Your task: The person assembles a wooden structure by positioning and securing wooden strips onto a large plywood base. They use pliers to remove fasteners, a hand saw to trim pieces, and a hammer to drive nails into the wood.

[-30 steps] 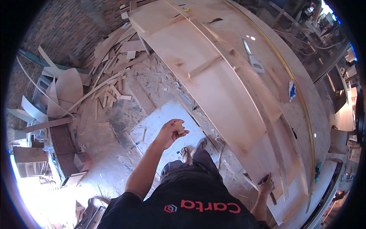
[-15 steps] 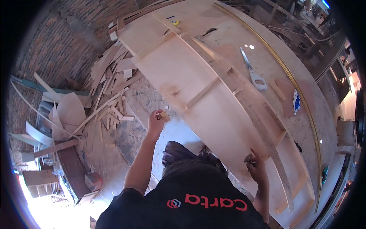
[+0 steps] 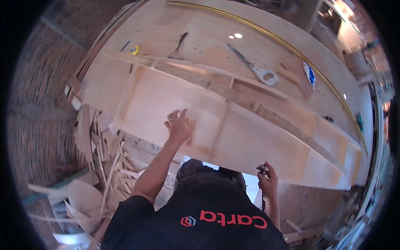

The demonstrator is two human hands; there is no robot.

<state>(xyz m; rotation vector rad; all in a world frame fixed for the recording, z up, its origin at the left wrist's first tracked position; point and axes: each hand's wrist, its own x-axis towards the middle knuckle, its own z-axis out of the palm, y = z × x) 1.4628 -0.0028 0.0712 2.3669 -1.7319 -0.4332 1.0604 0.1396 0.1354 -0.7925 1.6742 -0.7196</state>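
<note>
My left hand (image 3: pixel 179 126) is over the pale wooden panel (image 3: pixel 162 98) of a long framed piece. Its fingers are curled around a small yellowish piece (image 3: pixel 191 123), apparently wood, partly hidden by the hand. At the panel's near edge, my right hand (image 3: pixel 269 181) grips what looks like a hammer close to its dark metal head (image 3: pixel 262 167). The handle hangs down along my forearm. Thin wooden ribs (image 3: pixel 221 118) and a long curved strip (image 3: pixel 246 101) divide the framed piece into compartments.
Beyond the frame, a handsaw (image 3: pixel 265 75), a blue-and-white packet (image 3: pixel 309 75), a yellow tape measure (image 3: pixel 134 50) and a long gold-coloured strip (image 3: pixel 266 30) lie on the work surface. Wood offcuts (image 3: pixel 109 166) are heaped on the floor at left, near a brick wall (image 3: pixel 37 96).
My view has turned, so the framed piece now lies more crosswise. My left hand has moved from beside the panel's near edge to over it, still holding the yellowish piece. My right hand keeps the hammer.
</note>
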